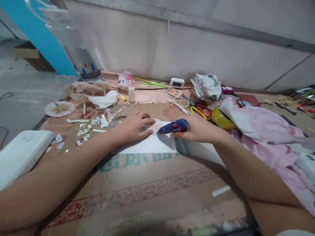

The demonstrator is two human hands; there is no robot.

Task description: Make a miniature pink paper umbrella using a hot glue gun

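Note:
My right hand (195, 128) is wrapped around a blue hot glue gun (176, 126). The gun's nozzle points left, close over a small fan of thin sticks (155, 126). These sticks lie on a round whitish piece, which rests on a sheet of white paper (145, 146). From the left, my left hand (135, 128) reaches over the paper. Its fingers are stretched out, with thumb and forefinger apart at the edge of the sticks. Partly covered by that hand is a clear roll of tape (117, 121).
Cardboard (147, 183) covers the work surface. Small paper umbrellas (59, 108) and paper scraps (83, 131) lie left. A glue bottle (131, 93) and digital clock (177, 83) stand behind. Pliers (198, 112) and pink cloth (268, 131) are right; a white box-like device (27, 154) sits near left.

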